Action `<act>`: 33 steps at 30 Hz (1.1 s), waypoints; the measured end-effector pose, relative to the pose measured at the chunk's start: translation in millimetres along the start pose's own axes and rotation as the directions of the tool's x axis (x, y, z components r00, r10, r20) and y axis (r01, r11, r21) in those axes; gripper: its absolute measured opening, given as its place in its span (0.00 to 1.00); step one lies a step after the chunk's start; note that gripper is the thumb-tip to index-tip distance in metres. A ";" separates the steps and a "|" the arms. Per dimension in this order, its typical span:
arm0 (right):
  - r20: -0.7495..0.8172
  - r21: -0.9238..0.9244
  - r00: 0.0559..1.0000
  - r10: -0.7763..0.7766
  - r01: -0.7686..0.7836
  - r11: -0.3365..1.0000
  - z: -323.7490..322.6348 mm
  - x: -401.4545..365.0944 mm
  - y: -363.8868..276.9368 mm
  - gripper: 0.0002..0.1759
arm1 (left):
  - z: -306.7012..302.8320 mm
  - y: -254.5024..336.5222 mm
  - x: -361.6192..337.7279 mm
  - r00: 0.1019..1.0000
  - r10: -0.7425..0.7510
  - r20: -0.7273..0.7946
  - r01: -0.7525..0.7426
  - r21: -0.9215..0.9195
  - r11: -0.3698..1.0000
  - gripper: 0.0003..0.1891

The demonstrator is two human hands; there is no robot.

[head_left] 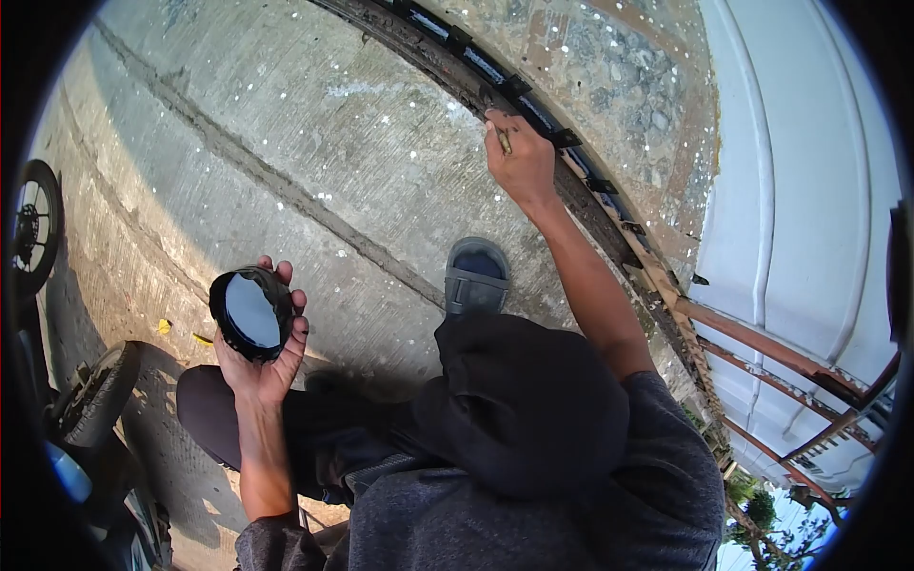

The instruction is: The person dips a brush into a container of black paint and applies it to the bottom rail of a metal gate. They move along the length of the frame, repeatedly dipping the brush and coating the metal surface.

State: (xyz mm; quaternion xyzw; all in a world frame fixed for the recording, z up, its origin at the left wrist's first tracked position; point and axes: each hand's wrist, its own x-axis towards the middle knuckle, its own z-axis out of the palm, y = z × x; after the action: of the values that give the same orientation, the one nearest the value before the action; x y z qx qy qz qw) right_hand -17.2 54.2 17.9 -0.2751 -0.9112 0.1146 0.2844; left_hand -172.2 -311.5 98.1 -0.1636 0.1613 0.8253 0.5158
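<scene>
Holding the tin: your left hand [262, 366] cups a round black tin [251, 312] from below and behind, fingers curled over its rim. Its mouth tilts toward you, with dark glossy liquid inside.
Right hand: your right hand [519, 162] is clenched on a thin brush [504, 141], arm stretched well forward.
Brush tip: it is set against the near edge of the dark rail [455, 52]. You cannot tell from here whether the bristles are loaded.
Rail axis: it runs from upper centre down toward the right edge, bowed by the lens. It is blackened where the brush meets it, with small clips along its length, and rusty bare metal shows lower right.
Key relation: the tin lies well apart from the brush, down and to the left of it, on the far side of your knee [514, 400]. Your right hand is at the rail; your left hand is nowhere near it.
Footing: your sandal [476, 276] sits flat on the concrete floor [286, 124], between tin and rail.
Surroundings: a white panel [809, 190] lies beyond the rail. A wheel [33, 228] and a tyre [100, 395] are at the left edge.
</scene>
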 end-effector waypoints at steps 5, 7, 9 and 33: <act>0.065 -0.130 0.998 -0.004 0.012 0.991 11.1 6.9 18.1 0.08 | 18.5 24.5 6.5 0.995 0.029 0.095 -0.033 0.047 0.998 0.28; 0.082 -0.140 0.994 -0.067 0.078 0.987 8.2 0.5 14.4 0.07 | 14.6 28.5 8.6 0.995 0.041 0.094 -0.044 0.033 0.999 0.28; 0.089 -0.139 0.986 -0.138 0.149 0.979 12.5 13.3 16.5 0.09 | 13.1 25.5 9.8 0.993 0.051 0.105 -0.050 -0.004 0.999 0.28; 0.475 -0.302 0.852 -0.220 0.393 0.869 25.9 43.2 2.3 0.09 | 1.5 31.8 -6.9 0.989 0.071 0.131 -0.054 -0.130 0.990 0.31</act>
State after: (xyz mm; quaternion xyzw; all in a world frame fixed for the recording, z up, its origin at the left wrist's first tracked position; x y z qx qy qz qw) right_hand -60.9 79.2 15.8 -0.1421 -0.9875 -0.0589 0.0331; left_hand -198.3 -329.5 105.5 -0.1341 0.0787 0.8589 0.4879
